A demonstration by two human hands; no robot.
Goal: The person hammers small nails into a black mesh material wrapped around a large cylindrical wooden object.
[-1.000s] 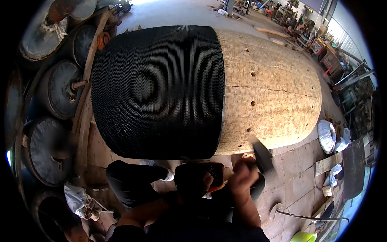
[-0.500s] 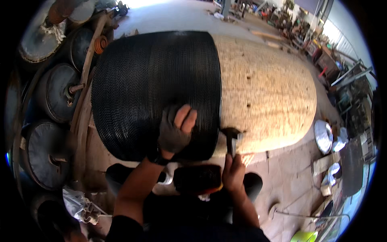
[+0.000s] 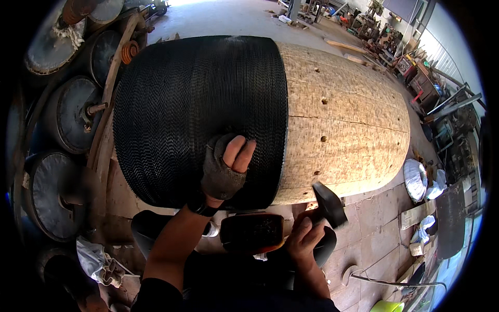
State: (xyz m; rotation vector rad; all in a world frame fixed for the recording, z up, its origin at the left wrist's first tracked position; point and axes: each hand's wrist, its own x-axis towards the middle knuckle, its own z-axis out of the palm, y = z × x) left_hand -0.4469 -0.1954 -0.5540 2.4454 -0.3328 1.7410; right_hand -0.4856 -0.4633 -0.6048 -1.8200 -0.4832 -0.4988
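A large wooden roller (image 3: 348, 112) lies crosswise in front of me, with several small holes in its bare right part. Black ridged strips (image 3: 197, 88) cover its left part in close rows. My left hand (image 3: 224, 169), in a dark fingerless glove, rests on the black strips near their right edge. Its fingers are curled, two bare ones showing; whatever they hold is hidden. My right hand (image 3: 306, 238) grips a hammer (image 3: 330, 207) by the handle, its dark head just off the roller's lower right side. Between my legs sits a dark container (image 3: 252, 234) with small bits inside.
Dark round drums (image 3: 54, 195) with stub shafts line the left side, beside a long wooden beam (image 3: 110, 83). White bags (image 3: 416, 179) lie on the tiled floor at right. Metal parts and scrap (image 3: 384, 39) are piled along the right wall.
The hammer has swung away from the strips' edge, down and to the right, and its head has turned. The roller appears slightly shifted in view. My left hand keeps its place on the strips.
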